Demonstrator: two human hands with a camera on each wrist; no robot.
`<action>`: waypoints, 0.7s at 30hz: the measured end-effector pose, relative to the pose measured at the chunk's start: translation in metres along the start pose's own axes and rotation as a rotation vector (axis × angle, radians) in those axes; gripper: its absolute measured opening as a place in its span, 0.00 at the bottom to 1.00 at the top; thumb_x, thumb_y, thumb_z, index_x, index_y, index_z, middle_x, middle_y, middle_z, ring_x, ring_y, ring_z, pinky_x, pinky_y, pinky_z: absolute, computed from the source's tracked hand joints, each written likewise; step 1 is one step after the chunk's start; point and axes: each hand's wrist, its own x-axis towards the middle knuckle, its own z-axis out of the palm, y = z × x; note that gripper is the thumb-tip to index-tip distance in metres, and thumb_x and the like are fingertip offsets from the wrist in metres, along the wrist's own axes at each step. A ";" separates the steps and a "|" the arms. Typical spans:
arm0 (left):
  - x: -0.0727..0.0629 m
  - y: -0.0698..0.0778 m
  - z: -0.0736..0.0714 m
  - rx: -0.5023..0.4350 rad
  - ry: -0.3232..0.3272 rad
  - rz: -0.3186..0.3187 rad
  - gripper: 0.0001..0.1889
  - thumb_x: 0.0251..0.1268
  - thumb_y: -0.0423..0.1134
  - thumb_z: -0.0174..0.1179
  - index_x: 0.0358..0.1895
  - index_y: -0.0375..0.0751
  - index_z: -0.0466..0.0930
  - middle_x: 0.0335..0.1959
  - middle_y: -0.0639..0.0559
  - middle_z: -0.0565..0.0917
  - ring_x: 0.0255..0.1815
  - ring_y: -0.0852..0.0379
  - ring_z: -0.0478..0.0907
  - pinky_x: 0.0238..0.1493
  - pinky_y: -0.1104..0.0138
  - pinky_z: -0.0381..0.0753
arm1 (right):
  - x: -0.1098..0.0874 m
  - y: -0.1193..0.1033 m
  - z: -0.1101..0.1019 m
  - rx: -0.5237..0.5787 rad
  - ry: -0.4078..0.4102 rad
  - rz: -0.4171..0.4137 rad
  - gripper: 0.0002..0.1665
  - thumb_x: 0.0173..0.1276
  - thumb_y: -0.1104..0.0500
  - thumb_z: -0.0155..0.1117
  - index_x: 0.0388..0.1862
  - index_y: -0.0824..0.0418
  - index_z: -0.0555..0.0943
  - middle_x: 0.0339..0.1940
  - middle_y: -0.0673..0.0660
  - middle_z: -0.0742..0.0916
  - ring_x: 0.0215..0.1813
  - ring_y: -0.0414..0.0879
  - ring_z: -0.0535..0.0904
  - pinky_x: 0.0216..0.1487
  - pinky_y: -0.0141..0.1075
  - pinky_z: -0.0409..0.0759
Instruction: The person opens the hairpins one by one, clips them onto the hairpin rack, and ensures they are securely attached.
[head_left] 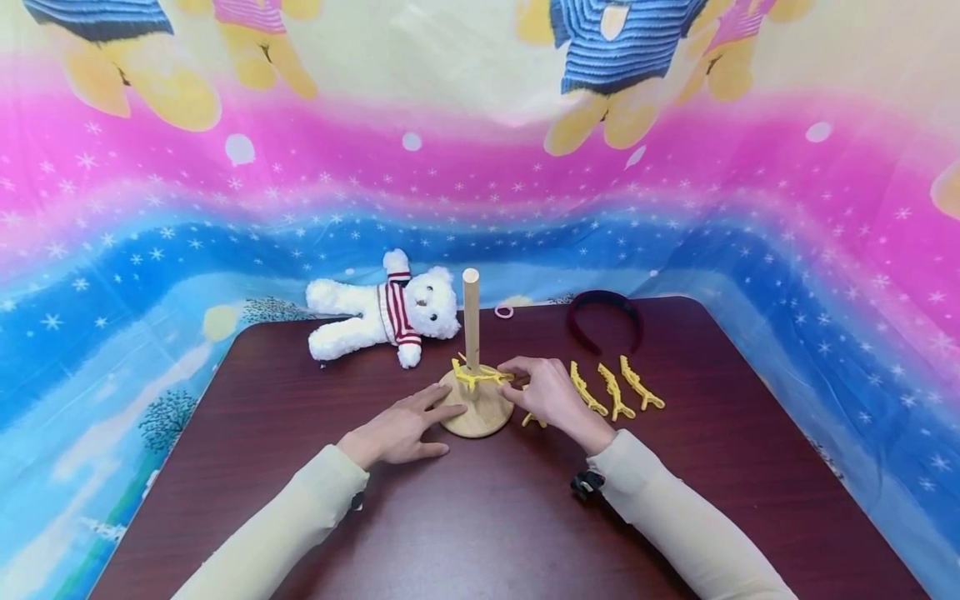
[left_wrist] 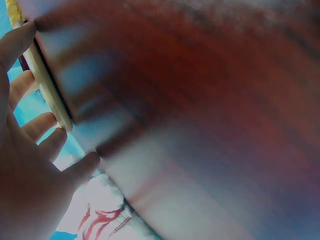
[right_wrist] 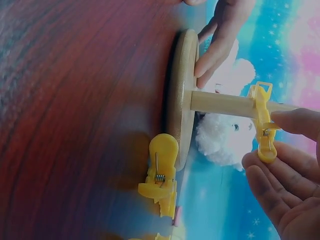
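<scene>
A round wooden base [head_left: 480, 419] carries an upright wooden post [head_left: 472, 321] in front of me. My left hand [head_left: 405, 425] rests at the base's left edge with its fingers fairly straight and spread. Between thumb and fingertips, my right hand [head_left: 551, 392] pinches a yellow toothed hair clip [right_wrist: 263, 117] by its handle end. That clip lies across the post a little above the base; in the right wrist view its spring shows and its toothed end overlaps the post. Another yellow hair clip [right_wrist: 164, 150] lies beside the base, partly hidden under my right hand in the head view.
Three more yellow clips [head_left: 615, 392] lie in a row to the right. Behind them is a dark red headband [head_left: 577, 325], with a small pink ring [head_left: 504, 312] left of it. A white teddy bear [head_left: 360, 312] in a striped sweater lies at the back left.
</scene>
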 end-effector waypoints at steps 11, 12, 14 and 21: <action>0.005 -0.002 0.002 -0.015 -0.004 -0.014 0.37 0.69 0.61 0.58 0.78 0.62 0.57 0.82 0.43 0.52 0.82 0.44 0.50 0.75 0.45 0.63 | -0.002 0.000 -0.002 -0.003 -0.020 0.004 0.19 0.61 0.50 0.75 0.51 0.52 0.87 0.45 0.51 0.91 0.46 0.49 0.88 0.43 0.42 0.86; 0.006 -0.002 0.002 -0.016 -0.003 -0.014 0.37 0.69 0.60 0.58 0.78 0.61 0.58 0.82 0.42 0.53 0.82 0.44 0.50 0.75 0.45 0.63 | -0.002 0.000 -0.002 0.000 -0.015 -0.003 0.19 0.61 0.50 0.75 0.50 0.52 0.87 0.44 0.51 0.91 0.45 0.50 0.88 0.42 0.42 0.85; 0.006 -0.002 0.001 -0.022 -0.001 -0.013 0.37 0.69 0.59 0.59 0.78 0.61 0.58 0.82 0.42 0.53 0.82 0.43 0.51 0.74 0.44 0.63 | -0.002 0.001 -0.003 0.008 -0.006 -0.021 0.19 0.61 0.51 0.75 0.50 0.54 0.88 0.43 0.52 0.91 0.43 0.51 0.88 0.41 0.42 0.85; 0.006 -0.002 0.000 -0.031 0.000 0.000 0.36 0.69 0.58 0.59 0.78 0.60 0.59 0.81 0.40 0.54 0.82 0.42 0.51 0.74 0.44 0.64 | -0.002 0.009 -0.010 0.056 -0.033 -0.016 0.21 0.62 0.48 0.74 0.52 0.54 0.87 0.42 0.52 0.91 0.39 0.44 0.87 0.38 0.37 0.84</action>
